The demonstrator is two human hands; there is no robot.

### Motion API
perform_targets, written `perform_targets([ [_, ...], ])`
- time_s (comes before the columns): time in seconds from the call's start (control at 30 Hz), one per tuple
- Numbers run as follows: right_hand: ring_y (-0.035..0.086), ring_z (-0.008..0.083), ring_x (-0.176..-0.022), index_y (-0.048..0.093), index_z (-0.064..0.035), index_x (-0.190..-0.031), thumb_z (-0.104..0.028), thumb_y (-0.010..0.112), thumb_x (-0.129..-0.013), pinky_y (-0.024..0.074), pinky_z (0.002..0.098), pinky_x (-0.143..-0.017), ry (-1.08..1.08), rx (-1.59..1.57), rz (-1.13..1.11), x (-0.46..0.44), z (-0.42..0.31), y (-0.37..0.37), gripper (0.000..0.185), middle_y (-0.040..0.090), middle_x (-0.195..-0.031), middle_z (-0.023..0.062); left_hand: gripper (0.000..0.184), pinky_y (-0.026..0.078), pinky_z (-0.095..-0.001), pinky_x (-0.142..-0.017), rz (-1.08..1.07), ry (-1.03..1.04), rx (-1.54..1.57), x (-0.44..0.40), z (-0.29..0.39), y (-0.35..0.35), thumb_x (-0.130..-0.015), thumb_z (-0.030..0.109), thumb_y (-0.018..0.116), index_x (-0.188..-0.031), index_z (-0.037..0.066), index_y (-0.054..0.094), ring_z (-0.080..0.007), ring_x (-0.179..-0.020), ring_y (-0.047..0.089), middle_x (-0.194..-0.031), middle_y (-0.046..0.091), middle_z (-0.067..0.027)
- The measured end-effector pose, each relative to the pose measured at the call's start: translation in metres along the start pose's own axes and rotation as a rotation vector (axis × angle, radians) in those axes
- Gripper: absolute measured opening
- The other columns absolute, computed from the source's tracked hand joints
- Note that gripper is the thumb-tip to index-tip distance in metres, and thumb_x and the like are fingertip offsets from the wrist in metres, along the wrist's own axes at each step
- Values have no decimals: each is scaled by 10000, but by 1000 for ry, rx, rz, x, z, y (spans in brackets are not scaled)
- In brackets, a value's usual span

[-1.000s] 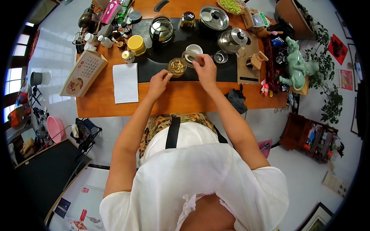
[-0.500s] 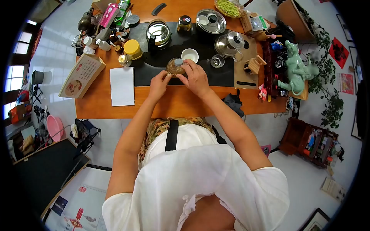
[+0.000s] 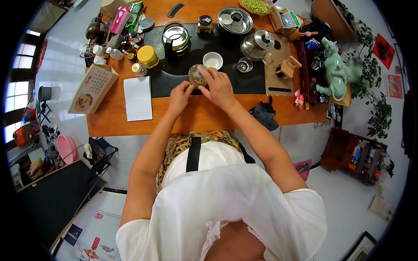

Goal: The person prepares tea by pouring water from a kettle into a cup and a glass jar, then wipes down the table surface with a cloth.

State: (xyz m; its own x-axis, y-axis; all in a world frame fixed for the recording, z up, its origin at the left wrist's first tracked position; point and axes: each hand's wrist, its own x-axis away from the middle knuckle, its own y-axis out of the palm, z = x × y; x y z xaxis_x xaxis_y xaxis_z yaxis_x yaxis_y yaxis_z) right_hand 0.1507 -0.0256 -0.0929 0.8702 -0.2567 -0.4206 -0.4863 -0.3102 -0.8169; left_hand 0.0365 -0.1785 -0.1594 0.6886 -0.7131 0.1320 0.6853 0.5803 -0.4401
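"Which containers, left to right?"
"Yellow-lidded jar (image 3: 148,56) at ten o'clock from the glass jar (image 3: 194,78), which shows brownish pieces (image 3: 197,82) inside and sits at the near edge of the counter's (image 3: 204,115) black panel (image 3: 169,88). White bowl (image 3: 213,60), half past one; glass teapot (image 3: 256,48), two."
"What's around?"
"Paper (image 3: 138,99) at eight o'clock, well apart. The bowl's just beside."
"Hands?"
"Left hand (image 3: 179,96), thumb and fingers closed in at the jar's side; right hand (image 3: 220,89), half-curled over its lid (image 3: 199,75)."
"Axis?"
"Roughly upright, lid up."

white short-sleeved top (image 3: 222,195) | black strap (image 3: 193,154) | multicoloured patterned bottoms (image 3: 172,145) | bare hands (image 3: 220,90)
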Motion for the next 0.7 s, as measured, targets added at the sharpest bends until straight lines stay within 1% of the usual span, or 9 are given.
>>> perform_targets([
  [0.13,620,333,-995,531,-89,-1267,-182,834,-683,510,430,-822,61,-4,-49,0,0,2,664,553,-1200,138,215,459,-340,-649,-33,0,-55,2,1,1,-968,236,641,-999,23,651,-213,-657,557,-764,627,-112],
  [0.23,634,335,-966,523,-91,-1281,-195,836,-676,530,428,-804,67,-33,-36,0,3,3,690,565,-1186,129,218,455,-344,-638,-33,-7,-44,5,3,3,-964,237,644,-990,21,646,-216,-650,553,-752,619,-118],
  [0.33,631,331,-1004,523,-92,-1231,-210,824,-672,528,426,-811,163,-63,-153,1,6,2,646,579,-1169,143,221,451,-349,-628,-55,-24,-38,8,8,3,-965,237,642,-982,16,639,-222,-634,545,-728,601,-121],
  [0.43,631,339,-1005,520,-83,-1265,-230,805,-714,526,423,-825,252,-173,-97,3,6,0,638,594,-1163,140,223,444,-350,-616,-35,2,-21,9,7,5,-963,237,647,-961,15,633,-220,-620,532,-708,588,-123],
  [0.53,630,353,-999,518,-72,-1299,-255,779,-758,525,418,-837,474,-309,41,3,14,-2,628,600,-1190,143,246,442,-378,-606,-34,-12,-77,6,14,1,-965,264,639,-942,19,630,-251,-618,560,-700,594,-135],
  [0.57,643,283,-950,555,-59,-1306,-305,774,-803,523,366,-827,527,-329,82,3,21,0,601,626,-1125,123,259,441,-393,-604,-9,13,-113,4,14,1,-965,278,635,-937,21,629,-270,-624,570,-701,598,-140],
  [0.63,622,213,-917,589,-43,-1281,-306,778,-825,515,329,-812,681,-623,61,7,56,18,560,637,-1076,93,285,438,-422,-600,40,68,-186,-3,13,1,-964,307,629,-928,24,626,-308,-638,591,-703,605,-149],
  [0.67,612,178,-901,606,-35,-1269,-306,779,-835,511,310,-804,756,-771,51,10,67,24,540,643,-1051,79,295,441,-431,-604,28,64,-236,-8,12,-1,-963,320,627,-926,27,624,-324,-652,598,-707,611,-153],
  [0.7,564,114,-873,633,-18,-1252,-290,779,-860,494,270,-783,803,-961,108,4,63,17,499,638,-990,41,306,443,-440,-609,16,60,-286,-14,13,-3,-961,333,625,-924,29,622,-340,-666,606,-710,616,-156],
])
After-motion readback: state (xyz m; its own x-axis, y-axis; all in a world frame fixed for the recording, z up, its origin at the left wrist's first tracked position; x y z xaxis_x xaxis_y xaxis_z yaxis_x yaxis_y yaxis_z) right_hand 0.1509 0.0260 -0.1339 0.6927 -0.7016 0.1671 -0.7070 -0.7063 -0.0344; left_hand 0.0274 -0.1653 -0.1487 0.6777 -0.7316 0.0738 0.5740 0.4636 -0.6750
